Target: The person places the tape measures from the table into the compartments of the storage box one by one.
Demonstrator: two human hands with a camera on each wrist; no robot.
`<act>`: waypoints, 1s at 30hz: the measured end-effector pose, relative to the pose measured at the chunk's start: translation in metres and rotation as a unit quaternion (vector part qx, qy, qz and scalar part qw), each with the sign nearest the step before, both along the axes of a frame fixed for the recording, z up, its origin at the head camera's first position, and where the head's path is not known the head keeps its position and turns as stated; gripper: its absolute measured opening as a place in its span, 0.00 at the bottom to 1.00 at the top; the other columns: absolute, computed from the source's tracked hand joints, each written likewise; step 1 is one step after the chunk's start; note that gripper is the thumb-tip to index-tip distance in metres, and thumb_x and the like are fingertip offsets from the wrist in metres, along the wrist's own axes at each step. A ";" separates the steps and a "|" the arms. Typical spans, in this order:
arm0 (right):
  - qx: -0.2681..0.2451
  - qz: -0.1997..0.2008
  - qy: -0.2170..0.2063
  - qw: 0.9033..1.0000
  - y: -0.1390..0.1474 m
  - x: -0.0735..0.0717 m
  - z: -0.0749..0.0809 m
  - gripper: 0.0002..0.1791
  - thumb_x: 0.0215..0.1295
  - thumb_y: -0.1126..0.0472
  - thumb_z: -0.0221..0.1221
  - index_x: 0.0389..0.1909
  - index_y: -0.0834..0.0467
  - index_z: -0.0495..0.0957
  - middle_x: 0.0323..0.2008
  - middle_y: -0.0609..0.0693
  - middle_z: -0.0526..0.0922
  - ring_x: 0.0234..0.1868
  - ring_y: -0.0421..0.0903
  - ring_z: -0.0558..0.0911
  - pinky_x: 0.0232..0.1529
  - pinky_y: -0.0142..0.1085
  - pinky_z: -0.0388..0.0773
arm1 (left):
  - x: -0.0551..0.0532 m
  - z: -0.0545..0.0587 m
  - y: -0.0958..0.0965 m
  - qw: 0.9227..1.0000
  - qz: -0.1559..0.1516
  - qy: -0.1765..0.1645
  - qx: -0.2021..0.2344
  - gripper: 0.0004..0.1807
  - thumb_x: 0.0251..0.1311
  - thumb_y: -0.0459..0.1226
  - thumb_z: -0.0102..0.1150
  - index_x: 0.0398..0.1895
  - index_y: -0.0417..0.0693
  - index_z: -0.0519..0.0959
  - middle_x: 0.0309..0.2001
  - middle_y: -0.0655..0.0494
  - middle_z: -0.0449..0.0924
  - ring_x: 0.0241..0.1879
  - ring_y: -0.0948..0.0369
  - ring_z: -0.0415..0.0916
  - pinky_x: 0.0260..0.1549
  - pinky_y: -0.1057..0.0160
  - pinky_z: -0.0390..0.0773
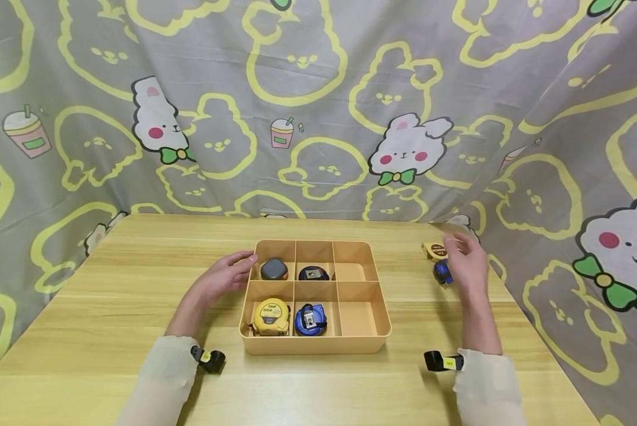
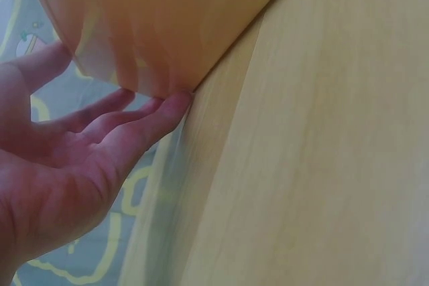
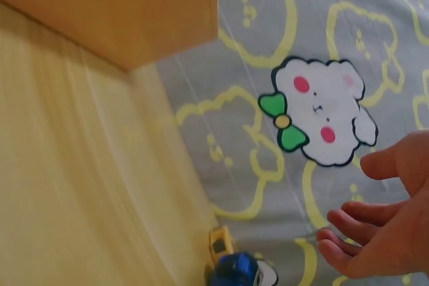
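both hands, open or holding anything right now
Left hand: open, touching the divided box at its left side.
Right hand: open, holding nothing, near the blue tape measure.

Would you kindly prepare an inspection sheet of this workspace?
Surface: pale wood-grain table
Job's things: tan rectangular six-compartment plastic box holding a rounded yellow tape measure, rounded blue tape measure, dark-blue tape measure and dark-grey rounded case; outside, right of it, a yellow-cased tape and blue-cased tape
Clutter: nothing seen
Grippers: left hand touches the box's left side; right hand, empty, near the outside tapes
Cables: nothing seen
Surroundings: grey cloth with yellow outlines and rabbit print
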State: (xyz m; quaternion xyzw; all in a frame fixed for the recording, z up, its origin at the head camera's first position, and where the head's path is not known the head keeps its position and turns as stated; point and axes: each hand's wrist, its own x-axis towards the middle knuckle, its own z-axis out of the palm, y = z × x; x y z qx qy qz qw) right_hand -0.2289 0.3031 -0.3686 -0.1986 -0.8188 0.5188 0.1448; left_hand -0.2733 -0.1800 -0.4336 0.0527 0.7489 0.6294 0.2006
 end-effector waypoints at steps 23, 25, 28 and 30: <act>-0.036 0.012 -0.084 0.996 0.036 -0.006 -0.039 0.51 0.74 0.47 0.54 0.81 0.63 0.34 0.79 0.70 0.43 0.78 0.69 0.51 0.78 0.59 0.53 | 0.000 -0.002 0.000 1.000 0.005 -0.004 -0.005 0.44 0.74 0.57 0.51 0.81 0.40 0.51 0.76 0.33 0.57 0.72 0.39 0.64 0.69 0.47 0.71; -0.039 0.014 -0.087 0.995 0.037 -0.007 -0.042 0.52 0.74 0.47 0.55 0.81 0.63 0.31 0.80 0.70 0.41 0.79 0.69 0.48 0.79 0.59 0.51 | 0.000 -0.001 0.000 1.000 0.005 -0.004 -0.005 0.44 0.74 0.57 0.51 0.81 0.41 0.51 0.76 0.33 0.57 0.72 0.39 0.64 0.70 0.46 0.70; -0.039 0.016 -0.094 0.995 0.038 -0.008 -0.045 0.53 0.74 0.48 0.56 0.81 0.62 0.29 0.80 0.70 0.38 0.79 0.69 0.45 0.79 0.59 0.48 | 0.000 -0.001 0.000 1.000 0.005 -0.003 -0.005 0.44 0.74 0.57 0.51 0.81 0.41 0.50 0.77 0.33 0.57 0.73 0.39 0.63 0.70 0.46 0.69; -0.036 0.014 -0.099 0.994 0.039 -0.009 -0.047 0.53 0.74 0.48 0.55 0.80 0.63 0.28 0.80 0.70 0.38 0.79 0.69 0.45 0.79 0.58 0.47 | 0.000 0.000 0.000 1.000 0.003 -0.004 -0.003 0.44 0.74 0.57 0.51 0.81 0.41 0.50 0.77 0.33 0.56 0.73 0.38 0.63 0.70 0.46 0.69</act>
